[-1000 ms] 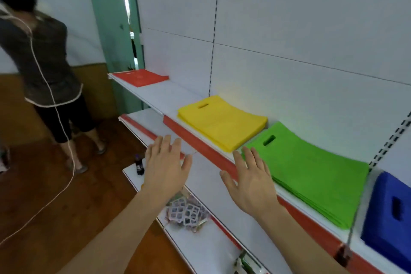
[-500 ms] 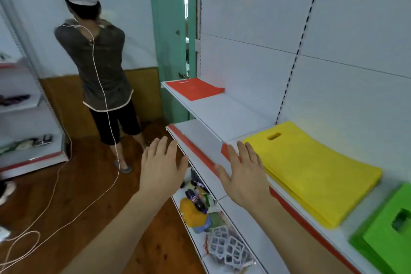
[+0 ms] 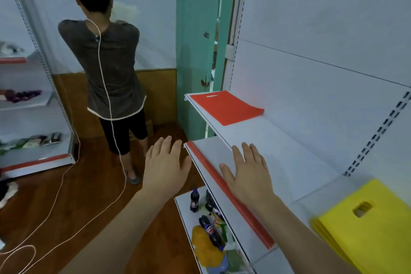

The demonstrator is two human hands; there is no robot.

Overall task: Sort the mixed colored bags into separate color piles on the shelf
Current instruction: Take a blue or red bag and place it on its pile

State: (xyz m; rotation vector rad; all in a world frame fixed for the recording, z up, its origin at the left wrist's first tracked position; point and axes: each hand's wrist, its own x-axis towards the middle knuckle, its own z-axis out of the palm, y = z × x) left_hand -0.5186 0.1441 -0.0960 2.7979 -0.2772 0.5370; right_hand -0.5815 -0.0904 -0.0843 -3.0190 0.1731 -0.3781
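1. White shelf point(image 3: 278, 153) along a pale wall, wooden floor below.
2. Red bags point(image 3: 224, 107) piled at its far end; yellow bags point(image 3: 378, 236) stacked nearer, well apart.
3. Left hand point(image 3: 165, 169) and right hand point(image 3: 250, 176) raised, fingers straight, gripping nothing.
4. Second person point(image 3: 106, 69) behind, back turned.

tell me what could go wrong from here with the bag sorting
The flat red bag pile sits at the upper shelf's far end, so reaching or walking there may mean bumping the other person or snagging their white cable. The left hand and right hand hold nothing.
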